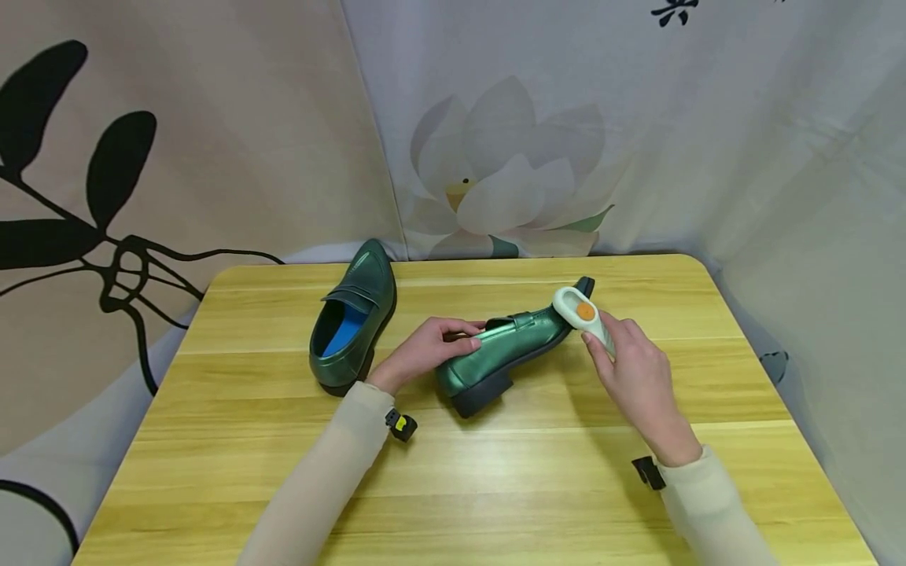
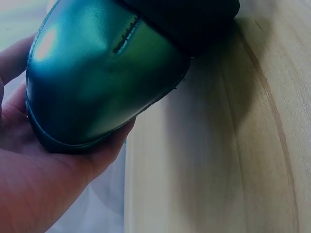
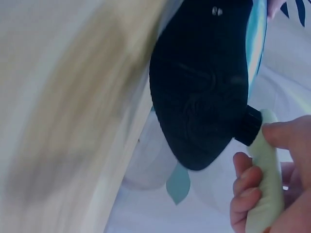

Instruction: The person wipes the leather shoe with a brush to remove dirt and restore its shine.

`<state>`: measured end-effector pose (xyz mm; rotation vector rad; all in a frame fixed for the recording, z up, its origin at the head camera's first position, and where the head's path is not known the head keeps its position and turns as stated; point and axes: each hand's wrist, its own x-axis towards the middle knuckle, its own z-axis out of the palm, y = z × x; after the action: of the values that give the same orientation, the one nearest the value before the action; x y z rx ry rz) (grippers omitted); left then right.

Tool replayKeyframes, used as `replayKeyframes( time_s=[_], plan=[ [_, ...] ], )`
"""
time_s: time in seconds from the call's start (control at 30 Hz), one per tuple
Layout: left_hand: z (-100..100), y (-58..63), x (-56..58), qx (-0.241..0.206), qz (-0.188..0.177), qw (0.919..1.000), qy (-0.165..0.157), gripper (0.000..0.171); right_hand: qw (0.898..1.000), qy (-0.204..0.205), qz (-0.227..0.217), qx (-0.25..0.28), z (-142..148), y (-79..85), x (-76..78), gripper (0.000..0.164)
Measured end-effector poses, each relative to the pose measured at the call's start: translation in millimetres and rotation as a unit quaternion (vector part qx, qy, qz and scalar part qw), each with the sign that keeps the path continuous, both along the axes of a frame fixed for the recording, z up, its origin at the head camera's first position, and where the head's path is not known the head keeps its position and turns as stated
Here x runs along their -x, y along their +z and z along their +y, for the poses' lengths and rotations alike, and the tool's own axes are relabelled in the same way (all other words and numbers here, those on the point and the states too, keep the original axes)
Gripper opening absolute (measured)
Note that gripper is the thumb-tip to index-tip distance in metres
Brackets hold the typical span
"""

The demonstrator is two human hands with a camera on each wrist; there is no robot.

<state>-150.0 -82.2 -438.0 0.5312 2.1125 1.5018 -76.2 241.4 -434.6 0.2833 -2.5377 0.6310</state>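
My left hand (image 1: 432, 350) grips a shiny green loafer (image 1: 506, 346) round its heel end, with the thumb on the side near the opening. The loafer is tilted, its toe pointing right and its black sole (image 3: 201, 87) facing the right wrist camera. Between thumb and fingers, my right hand (image 1: 640, 377) holds a shoe brush (image 1: 597, 330) with a pale green handle, an orange button and a black head (image 3: 249, 127). That head lies right at the upper's edge near the toe. In the left wrist view, the loafer's rounded heel (image 2: 92, 92) rests in the palm.
The matching green loafer (image 1: 357, 314) stands upright to the left, showing a blue insole (image 1: 344, 330). Both are on a light wooden table (image 1: 538, 487). Pale cloth (image 1: 800, 196) with flower and leaf prints hangs behind the table's far edge.
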Motion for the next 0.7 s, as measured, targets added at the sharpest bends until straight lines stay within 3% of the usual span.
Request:
replayKeyframes(
  time_s=[0.43,0.57,0.7],
  plan=[
    [6,2.3,-5.8,0.004,0.022,0.9997,-0.003,0.035,0.996,-0.051,-0.068,-0.010,38,4.6,36.5,0.043],
    [6,3.6,-7.2,0.007,0.019,0.9998,-0.002,0.036,0.995,-0.049,-0.081,-0.010,39,6.0,35.8,0.044],
    [6,3.0,-7.7,0.007,0.025,0.9997,0.000,0.035,0.998,-0.030,-0.061,-0.007,31,6.3,22.9,0.043]
  ],
)
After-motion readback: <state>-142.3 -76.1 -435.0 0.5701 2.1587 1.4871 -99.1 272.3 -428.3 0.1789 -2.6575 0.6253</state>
